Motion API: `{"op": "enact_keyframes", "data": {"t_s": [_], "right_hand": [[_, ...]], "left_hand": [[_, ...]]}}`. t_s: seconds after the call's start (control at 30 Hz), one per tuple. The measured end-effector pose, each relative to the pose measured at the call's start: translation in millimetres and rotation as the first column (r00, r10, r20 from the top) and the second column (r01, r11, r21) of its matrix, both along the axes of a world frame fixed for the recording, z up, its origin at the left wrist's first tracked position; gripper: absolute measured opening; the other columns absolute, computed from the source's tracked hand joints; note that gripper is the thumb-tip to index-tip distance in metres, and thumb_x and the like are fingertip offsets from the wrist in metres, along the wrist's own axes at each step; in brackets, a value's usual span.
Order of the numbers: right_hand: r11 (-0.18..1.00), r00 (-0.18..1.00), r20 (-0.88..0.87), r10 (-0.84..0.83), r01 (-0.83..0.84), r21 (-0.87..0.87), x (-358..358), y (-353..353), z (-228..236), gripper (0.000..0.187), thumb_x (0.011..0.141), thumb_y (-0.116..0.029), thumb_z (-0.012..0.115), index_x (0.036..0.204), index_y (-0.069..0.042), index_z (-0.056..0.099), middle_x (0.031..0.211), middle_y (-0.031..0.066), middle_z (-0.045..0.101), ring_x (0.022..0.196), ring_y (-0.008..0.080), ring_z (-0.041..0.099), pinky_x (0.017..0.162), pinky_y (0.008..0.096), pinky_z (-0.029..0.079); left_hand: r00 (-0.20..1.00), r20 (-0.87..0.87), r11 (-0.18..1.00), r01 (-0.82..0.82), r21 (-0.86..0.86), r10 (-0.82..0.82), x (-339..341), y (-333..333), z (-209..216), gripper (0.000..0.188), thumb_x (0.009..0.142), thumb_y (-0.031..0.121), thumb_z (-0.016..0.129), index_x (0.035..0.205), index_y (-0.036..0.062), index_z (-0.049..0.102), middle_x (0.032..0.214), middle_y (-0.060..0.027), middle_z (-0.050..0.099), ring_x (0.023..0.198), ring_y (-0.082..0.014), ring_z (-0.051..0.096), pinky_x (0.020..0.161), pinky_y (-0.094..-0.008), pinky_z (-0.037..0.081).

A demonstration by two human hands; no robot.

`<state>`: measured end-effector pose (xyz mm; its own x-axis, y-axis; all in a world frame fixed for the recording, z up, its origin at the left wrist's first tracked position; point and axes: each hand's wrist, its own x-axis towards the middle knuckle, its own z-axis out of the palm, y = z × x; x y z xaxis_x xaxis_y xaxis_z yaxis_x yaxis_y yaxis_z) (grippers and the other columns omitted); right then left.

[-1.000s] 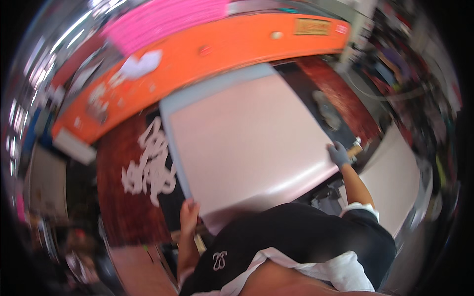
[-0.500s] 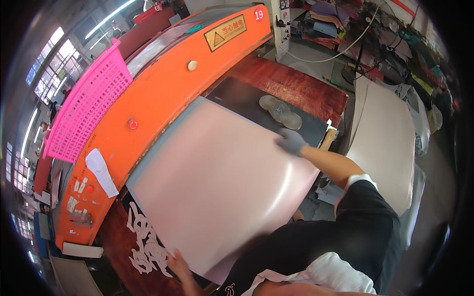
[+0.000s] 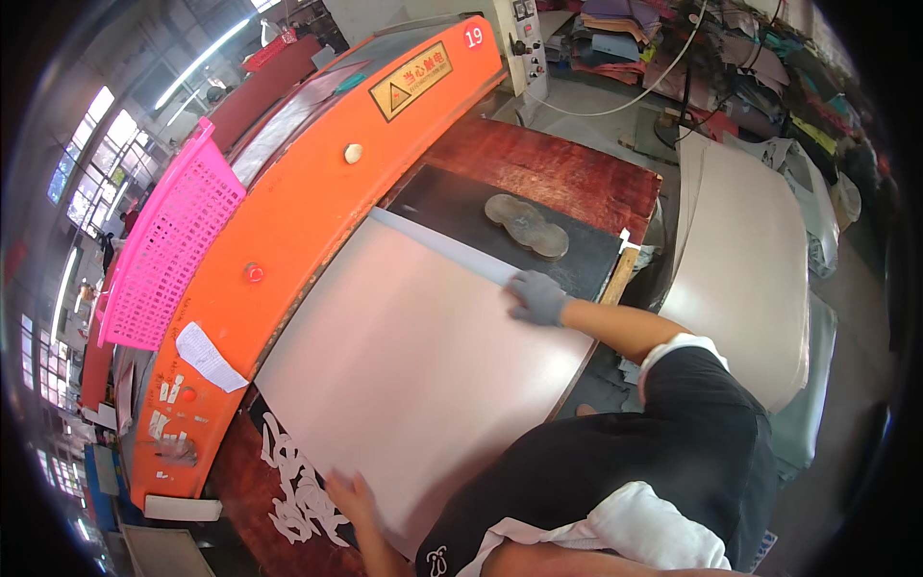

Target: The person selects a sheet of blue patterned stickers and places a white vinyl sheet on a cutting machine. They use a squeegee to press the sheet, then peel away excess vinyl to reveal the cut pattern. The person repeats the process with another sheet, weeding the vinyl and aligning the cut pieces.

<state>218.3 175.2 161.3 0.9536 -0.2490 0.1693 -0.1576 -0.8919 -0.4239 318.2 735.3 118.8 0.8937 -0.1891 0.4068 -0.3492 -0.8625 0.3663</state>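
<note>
A large pale pink sheet (image 3: 413,356) lies over the dark board at the orange press, with a bluish-grey strip showing along its far edge. My right hand (image 3: 538,297), in a grey glove, rests on the sheet near its far right edge, fingers spread. Bare and ungloved, my left hand (image 3: 352,498) lies with fingers stretched at the sheet's near left edge. A grey, sole-shaped piece (image 3: 526,226) sits on the black board (image 3: 447,197) beyond my right hand. Beside my left hand are pink cut-out scraps (image 3: 300,490).
The orange press beam (image 3: 317,207) spans the left side, with a pink basket (image 3: 173,245) behind it. Red-brown worn table (image 3: 553,159) shows at the far end. Stacked beige sheets (image 3: 740,269) stand at the right; piled coloured material (image 3: 620,29) lies at the back.
The sheet's far edge has drawn back toward me, and the bright fold at its right has flattened. My right hand has moved slightly left and nearer. The view has shifted a little.
</note>
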Motion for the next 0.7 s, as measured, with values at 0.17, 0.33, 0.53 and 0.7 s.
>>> {"op": "enact_keyframes", "data": {"t_s": [0.17, 0.33, 0.53, 0.7], "right_hand": [[0.946, 0.957, -0.031, -0.288, 0.289, 0.145, -60.9, 1.2, 5.8, 0.05, 0.075, -0.033, 0.064, 0.114, -0.003, 0.054, 0.114, 0.0177, 0.055, 0.108, 0.0348, 0.053, 0.091, 0.0422, 0.043], [0.812, 0.872, -0.282, -0.399, 0.479, 0.333, -62.9, -18.1, 12.0, 0.054, 0.079, -0.037, 0.061, 0.118, 0.0, 0.051, 0.118, 0.0213, 0.056, 0.108, 0.0366, 0.056, 0.092, 0.0413, 0.044], [0.68, 0.866, -0.495, -0.064, 0.401, 0.613, -73.7, -19.4, 3.2, 0.046, 0.079, -0.041, 0.065, 0.096, 0.002, 0.058, 0.074, 0.0094, 0.063, 0.06, 0.0159, 0.06, 0.057, 0.0306, 0.049], [0.887, 0.913, -0.387, -0.128, 0.28, 0.367, -70.7, -16.3, -4.7, 0.045, 0.078, -0.043, 0.066, 0.086, 0.002, 0.065, 0.075, 0.0145, 0.066, 0.069, 0.0227, 0.063, 0.066, 0.0348, 0.048]], "left_hand": [[0.88, -0.391, 0.916, -0.36, -0.175, 0.271, -91.3, 37.6, 2.1, 0.036, 0.08, 0.025, 0.065, 0.091, -0.0072, 0.052, 0.085, -0.017, 0.055, 0.077, -0.0266, 0.054, 0.07, -0.0377, 0.046], [0.59, -0.766, 0.882, -0.466, -0.066, 0.254, -119.8, 37.5, 29.0, 0.035, 0.086, 0.028, 0.061, 0.071, -0.0018, 0.051, 0.061, -0.0026, 0.05, 0.056, -0.0116, 0.045, 0.05, -0.0288, 0.037], [0.898, -0.386, 0.952, -0.278, -0.126, 0.211, -138.4, 22.0, 26.0, 0.026, 0.086, 0.023, 0.058, 0.085, -0.0034, 0.058, 0.071, -0.0156, 0.063, 0.062, -0.0245, 0.059, 0.059, -0.0382, 0.045], [0.775, -0.581, 0.858, -0.454, -0.24, 0.248, -140.0, 24.7, 16.8, 0.031, 0.086, 0.028, 0.059, 0.084, -0.0028, 0.06, 0.065, -0.0137, 0.059, 0.059, -0.0164, 0.054, 0.056, -0.0352, 0.043]]}}
